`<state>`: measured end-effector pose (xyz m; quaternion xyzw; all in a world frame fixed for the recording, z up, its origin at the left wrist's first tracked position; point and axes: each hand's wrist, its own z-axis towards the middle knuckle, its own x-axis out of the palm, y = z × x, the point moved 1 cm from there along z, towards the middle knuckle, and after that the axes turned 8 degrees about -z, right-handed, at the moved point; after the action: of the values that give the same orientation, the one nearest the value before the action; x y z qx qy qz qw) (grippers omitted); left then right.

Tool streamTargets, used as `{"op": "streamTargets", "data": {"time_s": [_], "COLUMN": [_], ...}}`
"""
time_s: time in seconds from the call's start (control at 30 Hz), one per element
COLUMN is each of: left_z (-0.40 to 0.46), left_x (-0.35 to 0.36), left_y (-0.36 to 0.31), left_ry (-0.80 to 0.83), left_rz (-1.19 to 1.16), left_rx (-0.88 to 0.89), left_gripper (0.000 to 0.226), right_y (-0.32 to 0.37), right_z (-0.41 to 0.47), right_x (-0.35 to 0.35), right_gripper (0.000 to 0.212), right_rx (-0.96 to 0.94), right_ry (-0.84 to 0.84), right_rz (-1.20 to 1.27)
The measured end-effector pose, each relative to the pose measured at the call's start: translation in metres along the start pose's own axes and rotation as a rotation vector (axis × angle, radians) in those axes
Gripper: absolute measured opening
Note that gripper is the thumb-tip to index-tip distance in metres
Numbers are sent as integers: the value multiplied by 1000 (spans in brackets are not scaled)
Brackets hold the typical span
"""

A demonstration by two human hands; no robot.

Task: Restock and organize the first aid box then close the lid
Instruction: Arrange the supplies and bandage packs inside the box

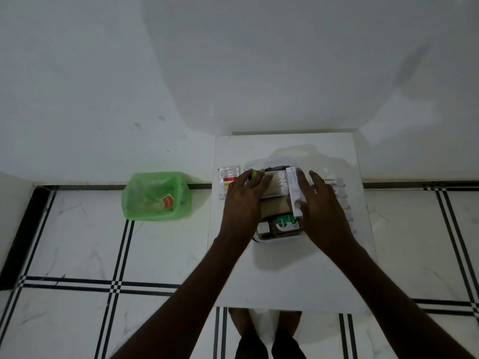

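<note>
On the white table (285, 275), mid-surface, sits the clear first aid box (278, 238), lid off. Inside: cotton swabs (277, 183), Dettol bottle (282, 224) at the near end. Left hand (243, 203) flat over the box's left side, fingers spread, gripping nothing. Right hand (324, 211) rests fingers-apart against a white carton (294, 189). Green bin (156, 195) on the floor, left.

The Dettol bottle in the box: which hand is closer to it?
Right. The right hand lies just beside the Dettol bottle; the left hand sits farther up-left.

Both hands (282, 203) hide the box's (278, 238) side walls and contents.
</note>
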<state>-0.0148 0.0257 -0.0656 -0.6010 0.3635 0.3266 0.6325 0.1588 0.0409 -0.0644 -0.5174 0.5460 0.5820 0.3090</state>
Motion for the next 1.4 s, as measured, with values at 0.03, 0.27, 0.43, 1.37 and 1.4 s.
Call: {"op": "streamTargets", "data": {"time_s": [0.03,0.27,0.43,1.37,1.4], "left_z": [0,-1,-7,-2,-2], "left_x": [0,-2,-20,-60,-62], "left_y": [-1,1,12,26,16], "left_ry": [2,-80,-383,-419,-337], "left_rz": [-15,52,-81,-634,-626], "left_rx": [-5,57,22,-443,-408], "left_gripper": [63,56,37,8,11], "right_y": [0,8,19,41,34], "right_z": [2,8,6,27,25], "right_x": [1,-3,-11,-17,-17], "right_gripper": [73,67,60,53,53], "right_rx": [3,-21,-37,-4,36], "right_ry": [1,-9,-69,-187,-210], "right_rz": [2,-22,-58,12,44]}}
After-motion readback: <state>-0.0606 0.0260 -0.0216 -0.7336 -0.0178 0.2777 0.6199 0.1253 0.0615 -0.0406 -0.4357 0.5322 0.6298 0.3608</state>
